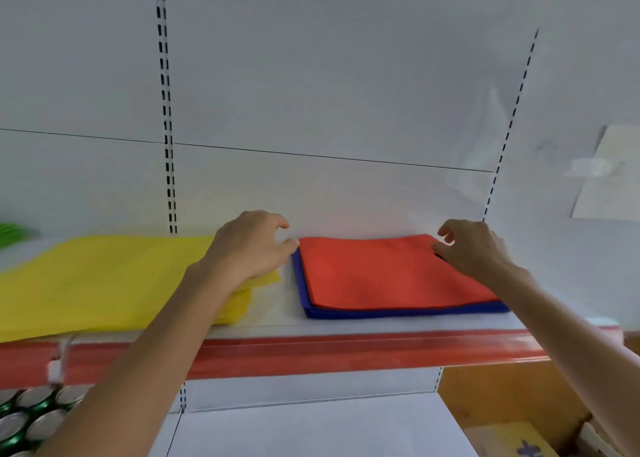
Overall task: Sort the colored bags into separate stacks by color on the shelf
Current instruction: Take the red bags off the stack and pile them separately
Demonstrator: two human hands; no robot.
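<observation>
A flat red bag (384, 273) lies on top of a blue bag (381, 313) on the white shelf (346, 325); only the blue bag's left and front edges show. To the left sits a stack of yellow bags (104, 280). My left hand (251, 245) hovers at the red bag's far left corner, over the yellow stack's right end, fingers loosely curled and holding nothing. My right hand (467, 245) is at the red bag's far right corner, fingers curled just above it; I cannot tell whether it touches the bag.
The shelf has a red front strip (346, 352) and a white slotted back panel (311, 110). Something green (10, 229) shows at the far left. Several cans (31, 415) stand on the lower level at the left, and cardboard boxes (502, 401) sit lower right.
</observation>
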